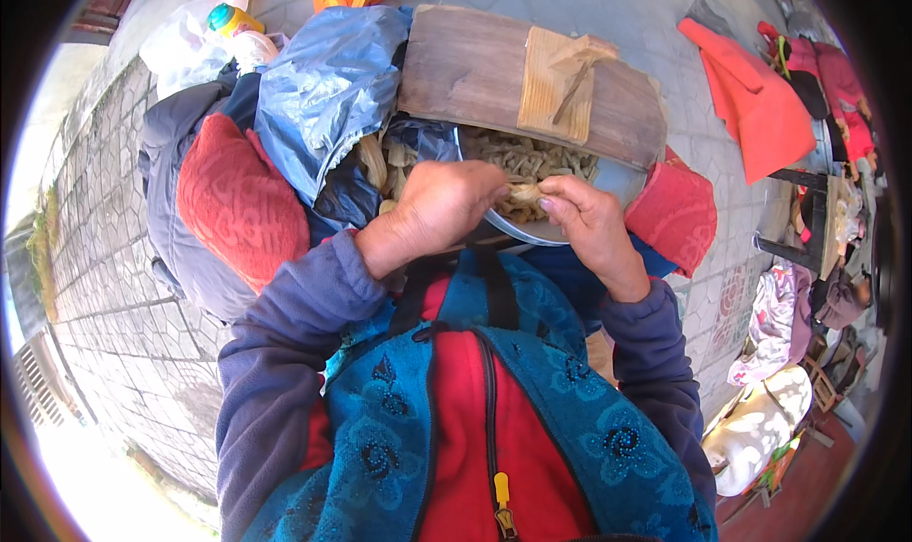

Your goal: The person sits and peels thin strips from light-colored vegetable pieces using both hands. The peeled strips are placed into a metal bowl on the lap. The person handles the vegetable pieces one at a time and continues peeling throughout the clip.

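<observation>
My left hand [452,200] and my right hand [588,225] pinch a small pale brown, fibrous piece [524,191] between them, above a light metal basin [620,180]. Inside the basin lie many greyish-brown strips [534,156], which look like dried or pickled vegetable. A dark plastic bag [349,198] with larger pale pieces [399,161] in it is open to the left of the basin. Across the basin's far side rests a dark wooden board [470,72]. On it sits a lighter wooden block [552,89] with a thin, dark blade-like piece set against it.
Blue plastic [324,93] covers the far left of the bag. Red cloths [239,196] lie on either side of my lap. An orange-red cloth [759,107] hangs at the right, near a dark-framed stool [798,178]. A yellow container with a green lid [231,20] is at the upper left.
</observation>
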Motion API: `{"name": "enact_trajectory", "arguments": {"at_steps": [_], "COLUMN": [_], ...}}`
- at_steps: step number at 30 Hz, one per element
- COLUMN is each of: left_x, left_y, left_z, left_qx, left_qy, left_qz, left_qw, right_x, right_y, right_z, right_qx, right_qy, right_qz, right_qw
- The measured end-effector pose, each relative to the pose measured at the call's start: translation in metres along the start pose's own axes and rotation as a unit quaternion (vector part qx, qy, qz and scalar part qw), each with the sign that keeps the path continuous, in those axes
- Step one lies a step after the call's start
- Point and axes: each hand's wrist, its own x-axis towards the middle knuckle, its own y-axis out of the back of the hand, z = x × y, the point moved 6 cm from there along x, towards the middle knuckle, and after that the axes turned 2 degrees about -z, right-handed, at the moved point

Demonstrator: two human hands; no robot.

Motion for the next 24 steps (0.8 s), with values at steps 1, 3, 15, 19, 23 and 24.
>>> {"name": "enact_trajectory", "arguments": {"at_steps": [1, 3, 15, 19, 23, 24], "left_x": [0.001, 0.009, 0.033, 0.052, 0.079, 0.082], "left_y": [-0.001, -0.001, -0.026, -0.017, 0.001, 0.001], "left_z": [0.0, 0.006, -0.003, -0.015, -0.029, -0.032], "left_qx": [-0.008, 0.0, -0.287, -0.285, -0.253, -0.277], "left_qy": [0.008, 0.016, 0.095, 0.116, 0.159, 0.175], "left_qz": [-0.013, -0.037, -0.164, -0.119, -0.109, -0.101], "left_qw": [1.0, 0.999, 0.939, 0.944, 0.948, 0.939], "right_x": [-0.002, 0.0, 0.004, 0.012, 0.031, 0.037], "right_y": [0.001, 0.009, 0.032, 0.046, 0.062, 0.063], "right_z": [-0.002, -0.021, -0.04, -0.02, -0.009, -0.005], "right_qx": [-0.003, -0.091, -0.243, -0.079, 0.001, -0.009], "right_qy": [-0.007, 0.075, 0.168, 0.047, 0.036, 0.047], "right_qz": [0.011, 0.047, -0.036, -0.01, 0.077, 0.096], "right_qw": [1.0, 0.992, 0.955, 0.996, 0.996, 0.994]}}
